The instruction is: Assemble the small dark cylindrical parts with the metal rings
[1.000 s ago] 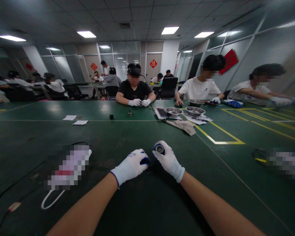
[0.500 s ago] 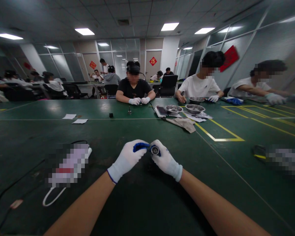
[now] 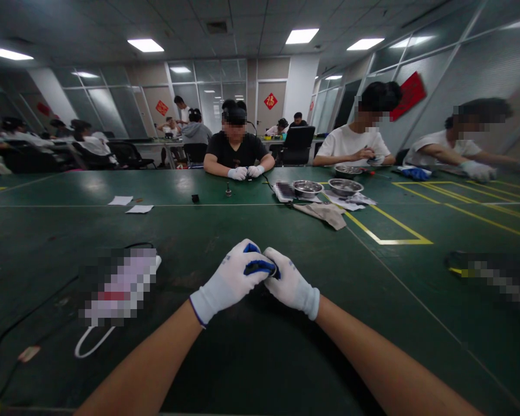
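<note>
One dark part sits in our right hand's grip, above the table, nearer its near edge than its far edge. Our left hand curls over the part; we can't see whether it pinches something too. To do this well, we should keep the right steady and the left gentle.

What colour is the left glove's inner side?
The left glove's inner side is blue, seen best in the head view.
</note>
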`<state>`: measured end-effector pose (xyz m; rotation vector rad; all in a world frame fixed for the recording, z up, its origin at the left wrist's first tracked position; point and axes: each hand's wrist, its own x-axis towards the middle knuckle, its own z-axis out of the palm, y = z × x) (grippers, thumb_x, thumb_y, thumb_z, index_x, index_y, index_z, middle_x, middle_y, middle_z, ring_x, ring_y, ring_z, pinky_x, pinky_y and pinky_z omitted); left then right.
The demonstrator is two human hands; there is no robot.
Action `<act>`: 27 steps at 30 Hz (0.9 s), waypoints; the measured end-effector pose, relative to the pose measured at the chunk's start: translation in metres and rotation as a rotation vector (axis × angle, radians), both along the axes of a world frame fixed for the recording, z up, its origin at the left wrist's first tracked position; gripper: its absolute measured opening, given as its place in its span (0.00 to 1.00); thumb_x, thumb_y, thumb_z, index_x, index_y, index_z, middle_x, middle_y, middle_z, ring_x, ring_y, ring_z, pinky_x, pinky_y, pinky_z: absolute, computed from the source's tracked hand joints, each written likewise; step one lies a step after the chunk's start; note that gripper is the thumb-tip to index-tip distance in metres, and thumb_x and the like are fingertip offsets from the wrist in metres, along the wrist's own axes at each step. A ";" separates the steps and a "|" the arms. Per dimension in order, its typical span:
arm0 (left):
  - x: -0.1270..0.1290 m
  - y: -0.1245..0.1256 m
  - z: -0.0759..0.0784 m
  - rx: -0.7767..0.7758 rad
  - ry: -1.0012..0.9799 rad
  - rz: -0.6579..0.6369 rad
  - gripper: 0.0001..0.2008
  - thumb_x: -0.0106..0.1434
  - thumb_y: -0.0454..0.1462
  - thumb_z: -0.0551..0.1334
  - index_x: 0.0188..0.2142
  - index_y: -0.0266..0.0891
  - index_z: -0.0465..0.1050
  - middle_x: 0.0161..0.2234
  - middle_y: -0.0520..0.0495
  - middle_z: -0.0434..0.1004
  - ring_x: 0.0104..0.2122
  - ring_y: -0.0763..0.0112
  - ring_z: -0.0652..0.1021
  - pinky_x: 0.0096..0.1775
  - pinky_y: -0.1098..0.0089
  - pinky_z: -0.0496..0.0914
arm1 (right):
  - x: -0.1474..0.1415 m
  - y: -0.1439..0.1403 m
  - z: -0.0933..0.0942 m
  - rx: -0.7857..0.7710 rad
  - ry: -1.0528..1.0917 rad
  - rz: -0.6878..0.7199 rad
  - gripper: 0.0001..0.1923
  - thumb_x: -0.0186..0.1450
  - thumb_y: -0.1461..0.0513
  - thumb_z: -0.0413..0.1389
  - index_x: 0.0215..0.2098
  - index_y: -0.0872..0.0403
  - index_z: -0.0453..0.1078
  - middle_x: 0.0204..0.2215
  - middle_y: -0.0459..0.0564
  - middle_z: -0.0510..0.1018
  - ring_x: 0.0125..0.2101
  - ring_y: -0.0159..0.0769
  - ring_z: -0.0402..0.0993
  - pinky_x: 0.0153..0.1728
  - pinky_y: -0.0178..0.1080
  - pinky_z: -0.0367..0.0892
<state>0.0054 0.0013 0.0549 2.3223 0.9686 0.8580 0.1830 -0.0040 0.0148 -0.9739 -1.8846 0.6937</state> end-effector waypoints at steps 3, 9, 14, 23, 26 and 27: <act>-0.001 0.001 0.001 -0.052 0.009 -0.030 0.06 0.65 0.34 0.66 0.40 0.42 0.83 0.44 0.46 0.75 0.45 0.63 0.77 0.51 0.61 0.75 | 0.000 0.000 0.000 0.021 -0.020 0.025 0.07 0.57 0.65 0.54 0.28 0.49 0.58 0.27 0.43 0.66 0.27 0.34 0.65 0.29 0.37 0.61; 0.000 0.002 0.006 -0.111 0.075 -0.039 0.05 0.64 0.32 0.67 0.37 0.41 0.83 0.43 0.47 0.75 0.46 0.62 0.77 0.51 0.62 0.74 | 0.001 0.000 -0.003 0.088 -0.071 0.036 0.07 0.57 0.67 0.53 0.28 0.49 0.59 0.28 0.45 0.67 0.28 0.36 0.67 0.29 0.38 0.60; 0.000 -0.001 0.008 -0.010 0.202 -0.018 0.04 0.64 0.33 0.67 0.37 0.41 0.82 0.45 0.46 0.74 0.48 0.60 0.75 0.53 0.60 0.73 | 0.000 -0.002 -0.002 0.059 -0.088 0.062 0.07 0.56 0.68 0.53 0.29 0.50 0.61 0.28 0.45 0.70 0.29 0.36 0.68 0.31 0.39 0.63; -0.007 -0.002 0.017 -0.080 0.176 -0.117 0.05 0.65 0.34 0.67 0.38 0.41 0.83 0.44 0.47 0.76 0.44 0.64 0.77 0.49 0.65 0.74 | 0.002 -0.011 0.017 -0.040 -0.116 0.182 0.10 0.57 0.68 0.54 0.36 0.52 0.69 0.34 0.49 0.78 0.34 0.40 0.74 0.38 0.41 0.70; -0.007 -0.003 0.015 0.004 0.235 -0.110 0.06 0.66 0.35 0.66 0.39 0.43 0.84 0.46 0.46 0.75 0.48 0.61 0.76 0.53 0.61 0.73 | 0.004 -0.011 0.017 -0.026 -0.151 0.161 0.09 0.55 0.68 0.55 0.34 0.52 0.68 0.32 0.48 0.78 0.33 0.39 0.75 0.36 0.40 0.70; -0.006 -0.003 0.015 0.047 0.255 -0.109 0.06 0.67 0.36 0.66 0.40 0.43 0.84 0.47 0.46 0.75 0.50 0.60 0.75 0.55 0.59 0.72 | 0.005 -0.011 0.016 -0.019 -0.149 0.162 0.09 0.55 0.69 0.55 0.34 0.52 0.69 0.32 0.47 0.78 0.32 0.39 0.75 0.36 0.40 0.70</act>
